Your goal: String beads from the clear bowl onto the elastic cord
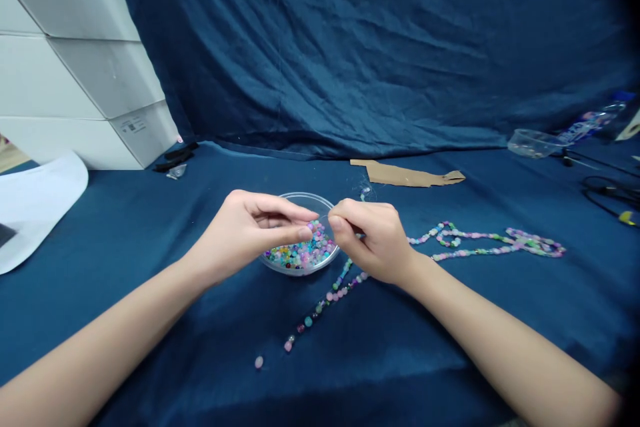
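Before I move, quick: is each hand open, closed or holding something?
Left hand: closed, thumb and forefinger apparently pinching a small purple bead.
Right hand: closed in a pinch, apparently on a thin, barely visible thread.

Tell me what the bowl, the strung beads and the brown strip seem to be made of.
Bowl: probably clear plastic, glossy; its rim glints and loose beads show through its wall.
Strung beads: plastic or glass, some shiny, some milky; the look leaves it open.
Brown strip: likely cardboard or thick paper, matte; flat tan surface with an uneven, torn-looking edge.
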Motion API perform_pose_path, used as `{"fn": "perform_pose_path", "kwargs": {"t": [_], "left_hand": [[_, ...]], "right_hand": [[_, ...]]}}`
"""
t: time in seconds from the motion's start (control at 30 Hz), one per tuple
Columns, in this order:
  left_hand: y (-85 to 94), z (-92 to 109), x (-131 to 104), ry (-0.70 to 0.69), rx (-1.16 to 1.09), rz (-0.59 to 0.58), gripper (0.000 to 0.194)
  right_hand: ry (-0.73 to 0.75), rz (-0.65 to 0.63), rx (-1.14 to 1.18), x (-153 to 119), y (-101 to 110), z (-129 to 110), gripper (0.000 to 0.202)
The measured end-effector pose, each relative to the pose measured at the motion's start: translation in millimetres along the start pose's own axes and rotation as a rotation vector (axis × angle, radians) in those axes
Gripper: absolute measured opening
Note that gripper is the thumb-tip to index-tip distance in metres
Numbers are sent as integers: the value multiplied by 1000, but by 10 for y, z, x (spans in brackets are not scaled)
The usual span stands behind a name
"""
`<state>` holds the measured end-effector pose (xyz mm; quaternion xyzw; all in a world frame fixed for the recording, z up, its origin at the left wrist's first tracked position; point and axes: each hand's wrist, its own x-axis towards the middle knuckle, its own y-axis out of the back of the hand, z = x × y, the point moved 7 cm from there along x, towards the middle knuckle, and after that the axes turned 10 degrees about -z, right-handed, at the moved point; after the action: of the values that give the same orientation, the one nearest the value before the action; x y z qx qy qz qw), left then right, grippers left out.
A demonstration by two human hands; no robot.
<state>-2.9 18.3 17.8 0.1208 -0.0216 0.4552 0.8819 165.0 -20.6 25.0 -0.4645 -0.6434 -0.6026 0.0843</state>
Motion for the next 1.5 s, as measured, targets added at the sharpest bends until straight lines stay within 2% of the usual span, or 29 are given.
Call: {"fn": "perform_pose_path", "kwargs": {"t": [0.2,0.53,0.83,0.93,1.03,1.1,1.17,1.23,1.3,1.37,1.43,1.5], "left_hand": [[-12,51,5,-51,46,-13,12],[-4,21,7,-15,9,-10,17],[-17,-5,7,6,2,-11,21],[-20,-16,18,15,-56,-18,22],[-19,5,20,10,-116,-5,28],[-28,44,7,-18,-129,9,31],[-46,106,-15,-72,-103,22,31],[-54,174,-38,-139,-50,43,30],[-34,228,-42,-193,5,67,28],[8,242,0,-193,72,65,25],[34,212,96,-133,232,-2,22],[-6,140,218,-49,557,-159,19]], "right_hand": [[31,-12,-55,21,1,-60,29],[88,-48,-182,8,-37,-98,27],[104,-94,-230,40,-65,-113,34],[90,-107,-183,37,-72,-92,33],[-24,-149,-50,30,-85,-8,24],[-104,-196,62,22,-108,50,19],[-112,-224,164,22,-121,58,20],[-64,-204,245,32,-100,30,14],[-41,-145,293,41,-57,20,20],[-93,-70,336,42,-13,65,24],[-187,30,416,31,35,157,27],[-266,159,525,8,90,262,30]]}}
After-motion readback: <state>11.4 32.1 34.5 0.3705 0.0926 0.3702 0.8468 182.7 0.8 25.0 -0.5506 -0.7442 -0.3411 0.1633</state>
